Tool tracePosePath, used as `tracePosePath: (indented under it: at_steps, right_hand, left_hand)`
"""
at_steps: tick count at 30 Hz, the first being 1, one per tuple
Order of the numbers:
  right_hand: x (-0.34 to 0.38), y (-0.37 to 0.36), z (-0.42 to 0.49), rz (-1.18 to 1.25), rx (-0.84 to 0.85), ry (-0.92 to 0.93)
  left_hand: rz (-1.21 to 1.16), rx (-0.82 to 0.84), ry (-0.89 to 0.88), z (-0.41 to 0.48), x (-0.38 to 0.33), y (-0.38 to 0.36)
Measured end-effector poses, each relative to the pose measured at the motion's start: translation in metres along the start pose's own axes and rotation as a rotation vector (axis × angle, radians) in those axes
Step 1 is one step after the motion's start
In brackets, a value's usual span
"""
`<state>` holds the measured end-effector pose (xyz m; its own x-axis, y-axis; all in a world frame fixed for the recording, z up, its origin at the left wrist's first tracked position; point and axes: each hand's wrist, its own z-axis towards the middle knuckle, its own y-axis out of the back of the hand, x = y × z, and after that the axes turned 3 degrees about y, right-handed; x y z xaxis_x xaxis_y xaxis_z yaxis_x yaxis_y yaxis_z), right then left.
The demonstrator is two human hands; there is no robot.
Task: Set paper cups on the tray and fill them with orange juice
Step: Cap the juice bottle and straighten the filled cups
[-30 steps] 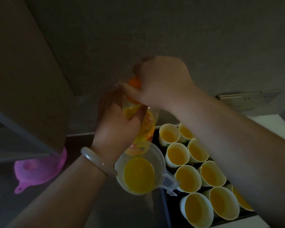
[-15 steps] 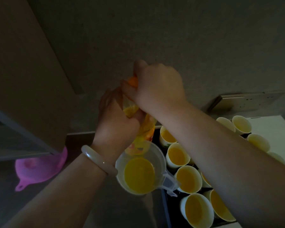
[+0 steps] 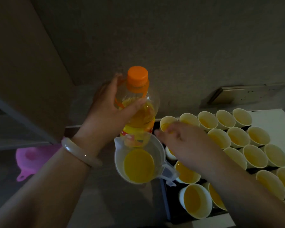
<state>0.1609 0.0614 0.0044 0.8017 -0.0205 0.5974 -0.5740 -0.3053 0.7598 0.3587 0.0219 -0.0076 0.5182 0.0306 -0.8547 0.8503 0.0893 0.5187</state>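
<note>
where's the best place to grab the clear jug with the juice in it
Take the measuring jug by its handle, coming from the right with the free right hand. The handle juts toward the tray, opposite the spout, and the jug stands upright, part full, so keep it level.

We find right hand (image 3: 187,143) blurred, grip unclear; forearm hides several paper cups (image 3: 237,137); bottle (image 3: 138,102) base behind jug (image 3: 159,149), perhaps standing

I log: one pink funnel (image 3: 31,159), lying on the dark counter (image 3: 105,208), far left; one metal wall plate (image 3: 243,94), upper right.
</note>
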Motion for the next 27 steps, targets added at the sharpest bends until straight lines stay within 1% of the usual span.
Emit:
tracePosePath:
  at_steps: [2, 5, 12, 14, 18, 23, 27]
  right_hand:
    - [-0.015, -0.012, -0.01, -0.008, 0.178, -0.088]
    - [-0.033, -0.028, -0.022, 0.079, 0.325, -0.189]
    - [-0.031, -0.053, -0.038, 0.42, 0.378, -0.219]
    - [-0.027, -0.057, -0.04, 0.493, 0.425, -0.241]
    - [-0.017, -0.064, -0.044, 0.661, 0.51, -0.298]
    - [-0.015, -0.061, -0.048, 0.659, 0.507, -0.297]
    - [-0.018, -0.056, -0.049, 0.536, 0.477, -0.279]
  left_hand:
    - [-0.023, -0.041, 0.04, -0.011, 0.001, 0.005]
    - [0.008, -0.144, 0.072, -0.03, 0.006, 0.009]
    - [0.02, -0.257, 0.055, -0.05, 0.031, 0.005]
    - [-0.008, -0.275, 0.053, -0.052, 0.03, 0.003]
    - [0.008, -0.347, 0.009, -0.057, 0.021, 0.0]
    - [-0.009, -0.407, -0.073, -0.067, 0.014, -0.002]
    - [0.016, -0.455, -0.175, -0.071, 0.011, -0.001]
